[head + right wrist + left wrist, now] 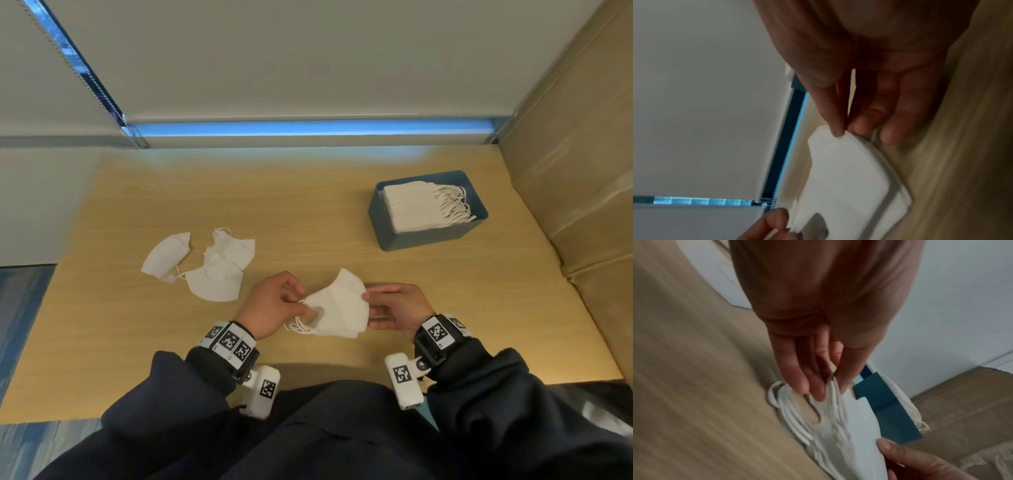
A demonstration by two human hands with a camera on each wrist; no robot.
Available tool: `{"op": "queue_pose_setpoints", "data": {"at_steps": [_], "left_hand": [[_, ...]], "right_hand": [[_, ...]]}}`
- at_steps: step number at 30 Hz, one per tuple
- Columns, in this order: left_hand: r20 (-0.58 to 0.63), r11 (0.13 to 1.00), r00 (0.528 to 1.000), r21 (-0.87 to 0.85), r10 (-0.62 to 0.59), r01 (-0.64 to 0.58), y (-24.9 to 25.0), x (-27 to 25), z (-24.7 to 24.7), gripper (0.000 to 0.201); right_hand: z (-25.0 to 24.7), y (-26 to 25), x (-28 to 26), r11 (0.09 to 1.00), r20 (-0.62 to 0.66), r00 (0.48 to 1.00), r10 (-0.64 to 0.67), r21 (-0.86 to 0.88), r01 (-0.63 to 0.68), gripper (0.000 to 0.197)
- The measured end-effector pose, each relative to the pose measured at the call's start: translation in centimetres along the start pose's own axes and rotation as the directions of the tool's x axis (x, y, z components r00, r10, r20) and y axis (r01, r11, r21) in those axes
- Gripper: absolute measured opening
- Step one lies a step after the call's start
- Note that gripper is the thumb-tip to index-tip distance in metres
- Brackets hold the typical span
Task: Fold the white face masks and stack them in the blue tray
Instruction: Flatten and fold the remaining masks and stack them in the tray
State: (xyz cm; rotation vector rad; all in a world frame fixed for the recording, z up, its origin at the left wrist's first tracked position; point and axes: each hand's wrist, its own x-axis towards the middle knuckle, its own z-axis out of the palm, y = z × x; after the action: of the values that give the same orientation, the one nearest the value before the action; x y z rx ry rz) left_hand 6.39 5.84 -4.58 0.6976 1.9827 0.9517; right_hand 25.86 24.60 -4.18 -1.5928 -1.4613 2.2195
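Note:
A folded white mask [337, 306] hangs just above the table's front middle, held between both hands. My left hand [274, 303] pinches its ear-loop end [830, 395] between thumb and fingers. My right hand [394, 308] pinches the opposite curved edge [838, 134]. In the right wrist view the mask [846, 177] looks like a small stack of layers. The blue tray [383, 226] stands at the back right with a stack of folded masks [411, 209] inside, loops to the right. Unfolded masks [215, 270] lie in a loose heap at the left.
The wooden table [308, 212] ends at a grey wall behind. A tan padded panel [582, 154] borders the right side, close to the tray. Bare wood lies between the loose masks and the tray.

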Motion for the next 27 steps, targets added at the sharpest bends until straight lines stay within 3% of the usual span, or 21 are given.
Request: {"op": "queue_pose_setpoints", "data": {"at_steps": [4, 11, 22, 27], "left_hand": [[-0.061, 0.990, 0.991, -0.084, -0.117, 0.112, -0.8, 0.2, 1.1, 0.021], [-0.124, 0.974, 0.976, -0.162, -0.181, 0.160, -1.2, 0.3, 1.0, 0.014], [-0.158, 0.976, 0.972, -0.152, -0.177, 0.153, -1.8, 0.0, 1.8, 0.012], [-0.237, 0.979, 0.971, 0.201, 0.038, 0.011, -1.9, 0.4, 1.9, 0.026]], "right_hand": [[-0.3, 0.9, 1.2, 0.993, -0.027, 0.999, 0.021, -0.116, -0.024, 0.016], [0.3, 1.1, 2.9, 0.951, -0.046, 0.997, -0.060, -0.305, 0.043, 0.018], [0.2, 1.5, 2.8, 0.924, -0.040, 0.998, -0.058, -0.381, 0.039, 0.020], [0.3, 1.6, 2.6, 0.920, -0.048, 0.995, -0.093, -0.387, 0.067, 0.022]]}}
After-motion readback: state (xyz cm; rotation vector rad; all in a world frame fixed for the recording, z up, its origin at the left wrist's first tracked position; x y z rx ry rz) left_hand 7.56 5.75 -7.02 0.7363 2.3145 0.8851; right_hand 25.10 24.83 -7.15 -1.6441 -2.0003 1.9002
